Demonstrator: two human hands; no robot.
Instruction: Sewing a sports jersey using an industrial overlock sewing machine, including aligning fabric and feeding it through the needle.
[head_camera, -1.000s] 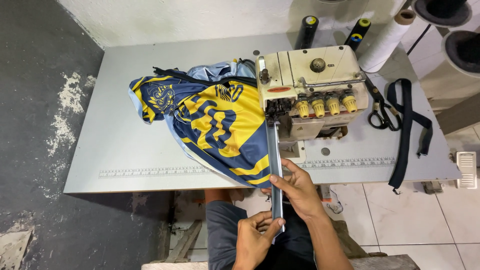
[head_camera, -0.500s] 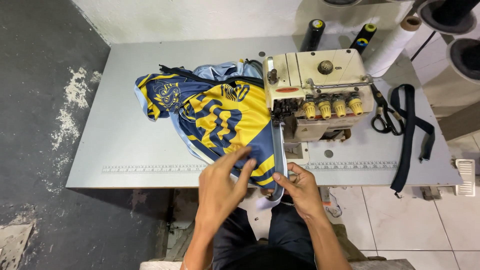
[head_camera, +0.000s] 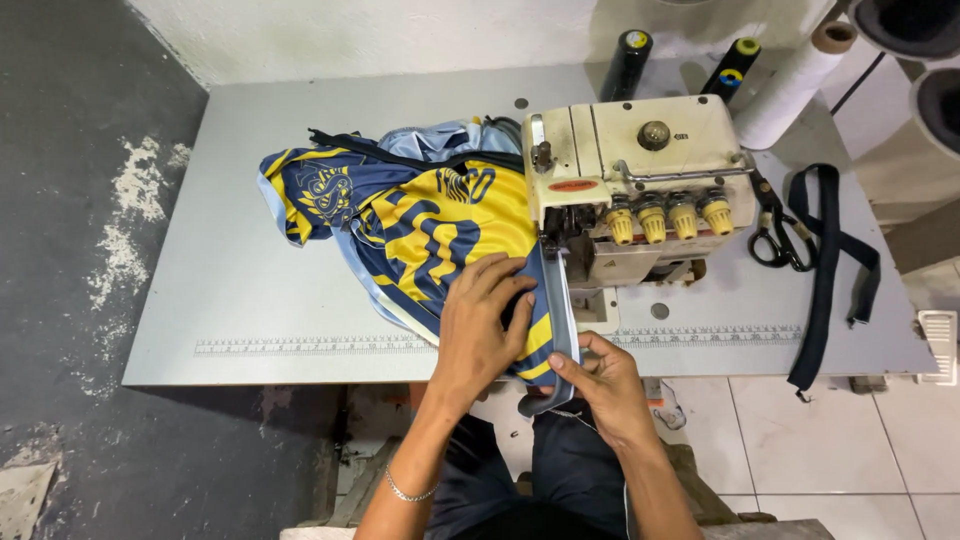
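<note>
A yellow and navy patterned garment (head_camera: 420, 220) lies bunched on the grey sewing table (head_camera: 250, 300), left of a cream overlock sewing machine (head_camera: 640, 170). A grey-blue fabric strip (head_camera: 560, 320) runs along the garment's edge from the machine's needle area toward me. My left hand (head_camera: 480, 320) lies flat on the garment beside the strip, fingers spread and pressing the cloth down. My right hand (head_camera: 600, 385) pinches the near end of the strip and the garment edge at the table's front edge.
Black scissors (head_camera: 775, 235) and a dark strap (head_camera: 830, 260) lie right of the machine. Thread cones (head_camera: 625, 60) and a white roll (head_camera: 790, 85) stand behind it. A ruler strip (head_camera: 320, 345) runs along the table's front. Tiled floor shows at lower right.
My left hand came up from my lap and settled flat on the garment. My right hand slid back along the strip toward the table's front edge.
</note>
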